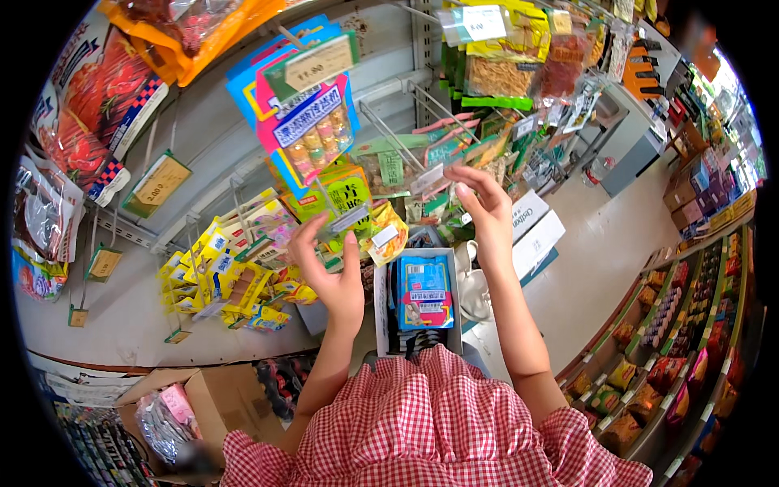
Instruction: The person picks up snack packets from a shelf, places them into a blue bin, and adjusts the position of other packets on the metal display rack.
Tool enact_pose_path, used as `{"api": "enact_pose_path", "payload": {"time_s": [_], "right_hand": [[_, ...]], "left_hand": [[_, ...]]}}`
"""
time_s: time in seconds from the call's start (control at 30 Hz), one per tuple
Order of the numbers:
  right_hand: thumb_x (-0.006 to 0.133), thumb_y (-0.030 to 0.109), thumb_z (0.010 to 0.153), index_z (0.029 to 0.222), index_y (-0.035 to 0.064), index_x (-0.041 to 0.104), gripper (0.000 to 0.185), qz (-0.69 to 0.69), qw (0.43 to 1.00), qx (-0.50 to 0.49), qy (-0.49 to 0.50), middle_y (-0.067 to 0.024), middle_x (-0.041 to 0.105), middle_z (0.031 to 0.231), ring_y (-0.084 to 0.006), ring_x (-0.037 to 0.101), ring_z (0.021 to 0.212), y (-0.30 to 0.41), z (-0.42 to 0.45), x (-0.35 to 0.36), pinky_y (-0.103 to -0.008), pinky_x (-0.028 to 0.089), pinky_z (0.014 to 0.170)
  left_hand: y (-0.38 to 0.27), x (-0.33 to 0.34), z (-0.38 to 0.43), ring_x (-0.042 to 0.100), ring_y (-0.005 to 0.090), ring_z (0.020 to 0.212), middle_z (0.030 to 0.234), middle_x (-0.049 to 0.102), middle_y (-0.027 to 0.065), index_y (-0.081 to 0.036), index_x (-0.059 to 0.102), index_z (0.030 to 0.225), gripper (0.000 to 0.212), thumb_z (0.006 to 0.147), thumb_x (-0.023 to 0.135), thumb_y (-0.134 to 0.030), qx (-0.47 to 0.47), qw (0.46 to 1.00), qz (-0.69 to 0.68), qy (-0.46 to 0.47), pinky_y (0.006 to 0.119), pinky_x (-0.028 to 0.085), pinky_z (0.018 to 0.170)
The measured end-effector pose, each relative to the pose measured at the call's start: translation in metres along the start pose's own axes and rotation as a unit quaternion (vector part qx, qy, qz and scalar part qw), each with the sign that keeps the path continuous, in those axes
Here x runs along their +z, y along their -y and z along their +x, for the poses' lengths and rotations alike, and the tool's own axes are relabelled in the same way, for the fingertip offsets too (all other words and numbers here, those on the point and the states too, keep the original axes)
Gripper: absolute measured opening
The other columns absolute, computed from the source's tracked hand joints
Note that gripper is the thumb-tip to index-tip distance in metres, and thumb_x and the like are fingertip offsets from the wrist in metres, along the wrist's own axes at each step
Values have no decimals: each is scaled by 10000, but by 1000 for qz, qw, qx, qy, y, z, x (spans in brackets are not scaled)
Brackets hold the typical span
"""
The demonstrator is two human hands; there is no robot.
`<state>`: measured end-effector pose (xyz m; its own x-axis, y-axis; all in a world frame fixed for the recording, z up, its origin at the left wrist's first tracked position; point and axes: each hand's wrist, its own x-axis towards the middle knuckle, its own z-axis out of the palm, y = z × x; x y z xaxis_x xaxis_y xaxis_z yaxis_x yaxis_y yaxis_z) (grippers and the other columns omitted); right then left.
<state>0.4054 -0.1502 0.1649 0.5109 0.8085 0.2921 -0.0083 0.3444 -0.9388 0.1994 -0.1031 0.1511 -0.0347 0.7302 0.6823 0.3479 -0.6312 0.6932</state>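
My left hand is raised with thumb and fingers apart, just below a tag holder in front of a green snack pouch. Nothing shows in its grasp; whether a fingertip touches the holder, I cannot tell. Curved fingers and a spread thumb mark my right hand, also holding nothing visible, beside another white tag. Pink and blue snack packets hang on a hook above my left hand. Between my forearms stands an open carton with similar blue packets in it.
Yellow snack packs hang at left, more pouches at upper right. A white box lies right of the carton. Lower left is a cardboard box with plastic-wrapped goods. Stocked shelves line the aisle's right.
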Motion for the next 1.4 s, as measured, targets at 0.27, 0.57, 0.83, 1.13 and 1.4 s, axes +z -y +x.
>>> {"api": "enact_pose_path", "payload": {"time_s": [0.27, 0.57, 0.83, 1.13, 1.4], "right_hand": [[648, 134, 881, 1121, -2, 624, 277, -21, 997, 64, -29, -84, 665, 1083, -130, 609, 932, -30, -69, -55, -261, 471, 842], [664, 184, 874, 1033, 11, 666, 235, -61, 985, 158, -27, -74, 674, 1029, -122, 618, 912, -75, -136, -98, -275, 477, 802], [671, 169, 870, 1019, 21, 675, 210, -102, 965, 242, -11, -33, 691, 873, -92, 616, 809, -116, -193, -119, -246, 453, 720], [664, 140, 873, 997, 29, 681, 168, -82, 947, 311, -21, -10, 675, 851, -77, 603, 779, -140, -240, -125, -238, 458, 700], [639, 127, 890, 1012, 16, 675, 169, -75, 937, 341, -30, -20, 673, 861, -76, 599, 784, -141, -257, -133, -238, 468, 710]], "left_hand": [[0, 20, -67, 529, 235, 1003, 1028, 584, 83, -22, 575, 1045, 250, 817, 672, -52, -37, 992, -12, 120, 353, 376, 916], [53, 46, -174, 530, 289, 955, 976, 618, 55, -75, 587, 1029, 298, 753, 695, -106, -79, 957, 80, 269, 405, 379, 834], [153, 36, -308, 623, 289, 985, 1095, 650, 134, -18, 598, 1145, 488, 726, 755, -212, -303, 825, 173, 444, 385, 479, 845], [209, 41, -363, 443, 321, 1245, 1387, 447, 130, -52, 448, 1338, 644, 816, 703, -330, -748, 565, -94, 334, 472, 428, 934], [239, 59, -392, 408, 315, 1289, 1459, 390, 50, -109, 415, 1356, 556, 874, 638, -273, -833, 480, -237, 135, 486, 386, 1005]]}}
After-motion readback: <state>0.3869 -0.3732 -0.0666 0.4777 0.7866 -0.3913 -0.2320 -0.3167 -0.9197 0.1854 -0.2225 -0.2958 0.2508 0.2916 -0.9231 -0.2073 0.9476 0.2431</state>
